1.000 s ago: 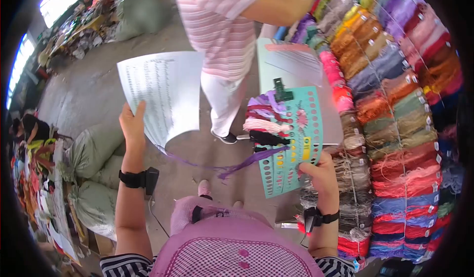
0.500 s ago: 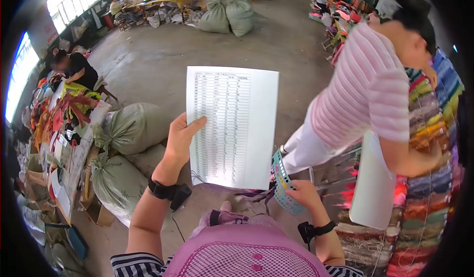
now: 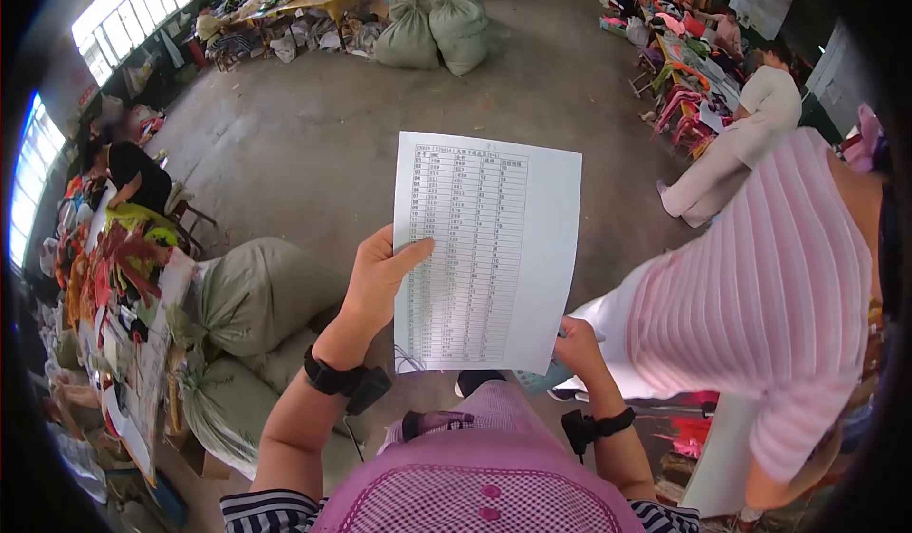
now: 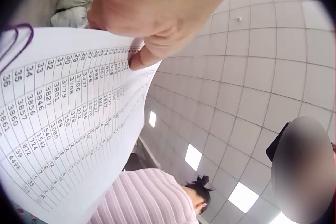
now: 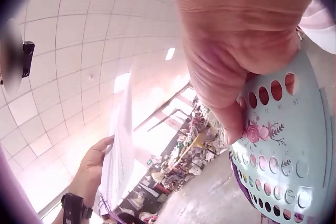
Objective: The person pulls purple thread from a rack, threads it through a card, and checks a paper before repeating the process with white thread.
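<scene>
My left hand [image 3: 375, 276] grips the left edge of a white printed sheet [image 3: 541, 257], thumb on its front. Rows of numbers fill a ruled table on the paper, which stands tilted toward me. A purple thread [image 4: 32, 37] loops over one corner in the left wrist view. Lower down, behind the sheet's right edge, my right hand [image 3: 578, 345] holds a teal thread card [image 5: 312, 129], thumb against its face. That card has rows of numbered holes and a printed pink rose [image 5: 253, 132]. The paper hides most of it in the head view.
A person in a pink striped top [image 3: 741, 276] bends close at my right, beside a white board [image 3: 722, 452] and hanks of coloured yarn. Stuffed green sacks [image 3: 256, 295] and a cluttered table [image 3: 161, 329] stand at left. Open concrete floor [image 3: 285, 153] stretches ahead.
The sheet has swung right and come up in front of me, now squarely facing me. The teal card has dropped behind it. The person in pink has shifted right and nearer.
</scene>
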`<state>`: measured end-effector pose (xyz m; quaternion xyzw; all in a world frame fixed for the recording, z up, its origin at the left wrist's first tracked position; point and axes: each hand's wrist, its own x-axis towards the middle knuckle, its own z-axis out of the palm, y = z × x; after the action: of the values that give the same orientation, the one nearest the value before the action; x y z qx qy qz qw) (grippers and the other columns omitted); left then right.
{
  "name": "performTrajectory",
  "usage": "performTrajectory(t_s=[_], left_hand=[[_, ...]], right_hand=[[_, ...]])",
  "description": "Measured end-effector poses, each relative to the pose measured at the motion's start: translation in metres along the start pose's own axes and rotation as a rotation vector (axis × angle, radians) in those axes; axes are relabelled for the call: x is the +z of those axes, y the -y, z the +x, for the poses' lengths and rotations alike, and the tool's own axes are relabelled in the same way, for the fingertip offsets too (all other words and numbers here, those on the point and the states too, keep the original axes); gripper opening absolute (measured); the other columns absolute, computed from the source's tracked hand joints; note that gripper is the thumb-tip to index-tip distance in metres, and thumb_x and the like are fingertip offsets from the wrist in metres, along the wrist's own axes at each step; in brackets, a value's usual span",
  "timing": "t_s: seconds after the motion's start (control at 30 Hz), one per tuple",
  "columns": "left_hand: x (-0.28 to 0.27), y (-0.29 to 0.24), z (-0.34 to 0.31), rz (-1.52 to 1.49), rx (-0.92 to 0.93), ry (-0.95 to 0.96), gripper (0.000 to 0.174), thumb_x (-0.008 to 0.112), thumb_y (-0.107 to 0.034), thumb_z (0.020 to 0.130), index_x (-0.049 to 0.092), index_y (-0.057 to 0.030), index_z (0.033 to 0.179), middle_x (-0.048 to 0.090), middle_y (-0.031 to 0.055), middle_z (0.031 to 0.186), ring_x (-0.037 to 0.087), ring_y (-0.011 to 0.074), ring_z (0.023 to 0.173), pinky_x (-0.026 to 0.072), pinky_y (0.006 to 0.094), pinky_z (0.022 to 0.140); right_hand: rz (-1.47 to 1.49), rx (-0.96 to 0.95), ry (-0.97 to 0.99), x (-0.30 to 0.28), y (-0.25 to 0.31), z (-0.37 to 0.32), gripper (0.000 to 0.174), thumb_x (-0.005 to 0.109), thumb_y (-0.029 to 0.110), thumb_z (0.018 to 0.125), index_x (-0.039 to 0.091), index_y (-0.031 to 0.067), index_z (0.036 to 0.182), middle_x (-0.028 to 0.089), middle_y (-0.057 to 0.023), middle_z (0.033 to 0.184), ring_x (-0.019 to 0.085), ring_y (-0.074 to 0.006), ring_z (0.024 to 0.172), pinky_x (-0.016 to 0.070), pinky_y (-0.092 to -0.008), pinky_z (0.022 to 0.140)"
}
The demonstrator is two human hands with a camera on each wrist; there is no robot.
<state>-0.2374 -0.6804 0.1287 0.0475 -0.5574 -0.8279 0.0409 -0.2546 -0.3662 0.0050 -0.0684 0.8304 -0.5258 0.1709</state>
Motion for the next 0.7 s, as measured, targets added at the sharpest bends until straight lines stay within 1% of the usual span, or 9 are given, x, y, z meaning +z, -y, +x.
performTrajectory(t_s=[0.03,0.07,0.17,0.27,0.3,0.4,0.5,0.57,0.7], left_hand=[[0.004,-0.003,0.019,0.012,-0.014,0.007,0.023,0.062,-0.006,0.091,0.063,0.0055,0.111,0.069,0.0088,0.103,0.064,0.0123,0.09,0.0501,0.0275,0.079],[0.005,-0.002,0.021,0.024,-0.013,0.019,0.023,0.062,-0.006,0.091,0.063,0.0055,0.111,0.069,0.0088,0.103,0.064,0.0123,0.09,0.0501,0.0275,0.079],[0.018,-0.009,0.087,0.074,-0.029,0.012,0.023,0.062,-0.007,0.092,0.063,0.0056,0.111,0.069,0.009,0.103,0.065,0.0123,0.089,0.0509,0.0273,0.078],[0.027,-0.012,0.139,0.01,-0.077,0.056,0.023,0.061,-0.008,0.093,0.063,0.0054,0.111,0.069,0.0091,0.103,0.065,0.0128,0.087,0.0519,0.0271,0.076],[0.023,-0.012,0.144,0.01,-0.073,0.06,0.023,0.061,-0.009,0.093,0.062,0.0056,0.111,0.069,0.0093,0.102,0.065,0.0129,0.087,0.0522,0.0269,0.076],[0.024,-0.011,0.202,0.01,-0.091,0.093,0.024,0.061,-0.009,0.093,0.062,0.0062,0.112,0.069,0.0098,0.102,0.065,0.0133,0.087,0.0525,0.0268,0.075],[0.036,-0.006,0.267,0.02,-0.129,0.144,0.024,0.061,-0.009,0.093,0.062,0.0069,0.112,0.069,0.0102,0.103,0.066,0.0136,0.087,0.0525,0.0267,0.074],[0.033,-0.006,0.299,0.025,-0.144,0.173,0.025,0.061,-0.009,0.093,0.061,0.0072,0.112,0.069,0.0104,0.103,0.066,0.0138,0.087,0.0525,0.0266,0.074],[0.049,-0.004,0.387,-0.001,-0.153,0.286,0.024,0.062,-0.009,0.093,0.062,0.0065,0.112,0.068,0.0097,0.103,0.065,0.0135,0.087,0.0522,0.0266,0.075]], right_hand=[[0.035,0.024,-0.023,-0.006,0.004,0.018,0.024,0.069,0.024,0.08,0.067,0.0005,0.079,0.059,0.0,0.058,0.052,-0.0061,0.053,0.0405,-0.0248,0.051],[0.047,0.02,-0.033,-0.005,0.004,0.018,0.024,0.069,0.024,0.08,0.067,0.0005,0.079,0.059,0.0,0.058,0.052,-0.0061,0.053,0.0405,-0.0248,0.051],[0.138,0.03,-0.088,-0.03,0.017,0.069,0.017,0.069,0.017,0.08,0.067,-0.0005,0.08,0.059,-0.0003,0.059,0.054,-0.0068,0.055,0.0434,-0.0256,0.052],[0.135,0.057,-0.112,-0.052,0.018,0.103,0.018,0.07,0.017,0.08,0.068,-0.001,0.083,0.061,-0.0008,0.061,0.055,-0.0073,0.056,0.0437,-0.0257,0.053],[0.134,0.058,-0.131,-0.051,0.019,0.102,0.018,0.07,0.017,0.08,0.068,-0.001,0.083,0.061,-0.0008,0.061,0.055,-0.0073,0.056,0.0437,-0.0257,0.053],[0.151,0.136,-0.189,-0.066,0.022,0.133,0.018,0.071,0.016,0.08,0.068,-0.0012,0.085,0.062,-0.001,0.063,0.056,-0.0076,0.057,0.044,-0.0258,0.054],[0.23,0.196,-0.3,-0.084,0.011,0.167,0.018,0.072,0.016,0.08,0.068,-0.0014,0.086,0.064,-0.0021,0.066,0.056,-0.0077,0.058,0.0443,-0.0262,0.054],[0.215,0.252,-0.362,-0.09,0.006,0.183,0.015,0.071,0.01,0.081,0.07,-0.0004,0.092,0.066,-0.0016,0.073,0.058,-0.0066,0.063,0.046,-0.0248,0.058],[0.187,0.247,-0.477,-0.116,0.01,0.223,0.015,0.071,0.009,0.081,0.069,-0.0006,0.092,0.066,-0.0019,0.073,0.057,-0.0067,0.062,0.0445,-0.0239,0.057]])
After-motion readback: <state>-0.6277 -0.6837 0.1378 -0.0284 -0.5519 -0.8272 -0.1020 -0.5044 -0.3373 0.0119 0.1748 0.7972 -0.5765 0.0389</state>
